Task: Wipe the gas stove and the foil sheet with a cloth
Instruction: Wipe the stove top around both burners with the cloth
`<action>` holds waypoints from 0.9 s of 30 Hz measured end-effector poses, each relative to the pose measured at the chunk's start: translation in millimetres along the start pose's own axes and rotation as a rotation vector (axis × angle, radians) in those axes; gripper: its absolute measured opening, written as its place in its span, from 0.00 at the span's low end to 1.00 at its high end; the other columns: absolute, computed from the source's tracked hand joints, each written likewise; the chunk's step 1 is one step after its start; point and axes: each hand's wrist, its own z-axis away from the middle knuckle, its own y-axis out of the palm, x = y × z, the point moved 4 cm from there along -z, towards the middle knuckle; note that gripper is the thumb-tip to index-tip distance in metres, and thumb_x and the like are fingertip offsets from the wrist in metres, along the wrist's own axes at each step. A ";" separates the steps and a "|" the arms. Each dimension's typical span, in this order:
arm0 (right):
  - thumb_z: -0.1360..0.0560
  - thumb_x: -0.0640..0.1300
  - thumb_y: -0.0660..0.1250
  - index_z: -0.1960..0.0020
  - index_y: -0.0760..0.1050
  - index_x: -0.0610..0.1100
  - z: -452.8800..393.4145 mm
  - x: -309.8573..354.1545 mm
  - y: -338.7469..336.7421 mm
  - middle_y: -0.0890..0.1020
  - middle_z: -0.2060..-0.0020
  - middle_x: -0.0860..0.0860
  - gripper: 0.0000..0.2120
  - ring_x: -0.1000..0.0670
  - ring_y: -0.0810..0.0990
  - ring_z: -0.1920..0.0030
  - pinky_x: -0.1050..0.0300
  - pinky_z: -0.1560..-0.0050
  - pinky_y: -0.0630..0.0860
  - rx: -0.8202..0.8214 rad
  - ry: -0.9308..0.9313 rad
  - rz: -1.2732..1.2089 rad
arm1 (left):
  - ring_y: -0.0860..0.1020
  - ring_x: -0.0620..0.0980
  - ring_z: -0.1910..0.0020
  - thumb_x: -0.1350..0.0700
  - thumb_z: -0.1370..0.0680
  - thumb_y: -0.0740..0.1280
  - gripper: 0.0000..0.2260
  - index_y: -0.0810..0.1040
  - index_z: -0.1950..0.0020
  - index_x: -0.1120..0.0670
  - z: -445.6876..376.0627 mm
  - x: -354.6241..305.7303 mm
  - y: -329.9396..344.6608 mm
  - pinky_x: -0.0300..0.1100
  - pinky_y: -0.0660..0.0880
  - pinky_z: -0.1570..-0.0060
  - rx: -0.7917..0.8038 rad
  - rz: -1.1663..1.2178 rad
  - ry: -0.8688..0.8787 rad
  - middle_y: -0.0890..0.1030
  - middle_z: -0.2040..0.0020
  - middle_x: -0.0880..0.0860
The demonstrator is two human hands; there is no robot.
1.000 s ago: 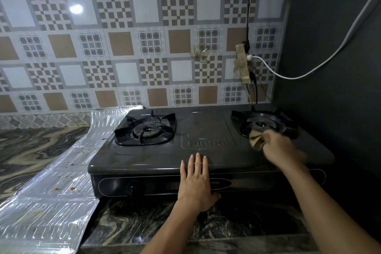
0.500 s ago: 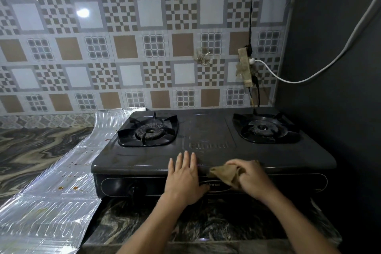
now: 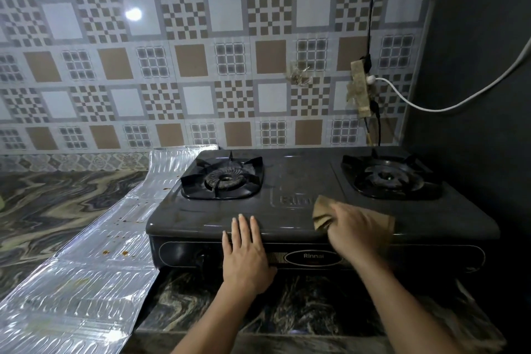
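Note:
A dark two-burner gas stove stands on the marbled counter, with a left burner and a right burner. My right hand presses a crumpled brown cloth onto the stove top near its front edge, right of centre. My left hand lies flat with fingers spread over the stove's front edge, beside a black knob. A silver foil sheet runs along the stove's left side, speckled with brown spots.
A patterned tile wall rises behind the stove. A power strip with a white cable and a black cable hangs above the right burner. A dark wall closes the right side. The marbled counter extends left of the foil.
My right hand swept the cloth from the right burner down to the front edge, and now it sits a little farther back on the top. My left hand stays braced on the front.

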 end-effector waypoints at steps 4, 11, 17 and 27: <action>0.41 0.38 0.58 0.38 0.77 0.46 43.9 32.4 63.7 0.78 0.37 0.51 0.31 0.50 0.72 0.33 0.55 0.31 0.52 0.083 -0.311 -0.052 | 0.34 0.59 0.24 0.42 0.23 0.59 0.43 0.32 0.24 0.60 -1.4 1.0 1.9 0.57 0.37 0.26 -0.015 -0.018 0.001 0.35 0.23 0.62; 0.35 0.39 0.58 0.45 0.80 0.46 23.6 25.6 0.3 0.85 0.50 0.47 0.21 0.47 0.81 0.45 0.64 0.50 0.69 0.198 -0.289 -0.245 | 0.35 0.60 0.24 0.44 0.23 0.61 0.43 0.35 0.23 0.59 -1.4 1.9 3.7 0.59 0.34 0.29 -0.056 -0.035 0.000 0.37 0.23 0.62; 0.24 0.44 0.60 0.43 0.78 0.49 -36.2 -7.5 -48.7 0.81 0.49 0.43 0.12 0.40 0.77 0.49 0.54 0.52 0.71 -0.034 -0.042 -0.201 | 0.35 0.61 0.24 0.46 0.22 0.60 0.42 0.34 0.24 0.61 -1.9 -1.0 7.7 0.62 0.34 0.30 -0.093 -0.081 -0.032 0.37 0.23 0.64; 0.31 0.37 0.59 0.40 0.75 0.46 -4.8 52.9 56.8 0.78 0.42 0.49 0.20 0.44 0.73 0.41 0.52 0.40 0.68 0.098 -0.282 0.038 | 0.35 0.61 0.24 0.50 0.21 0.58 0.39 0.34 0.24 0.62 -0.2 -2.8 6.0 0.62 0.33 0.30 -0.114 -0.089 -0.041 0.37 0.23 0.64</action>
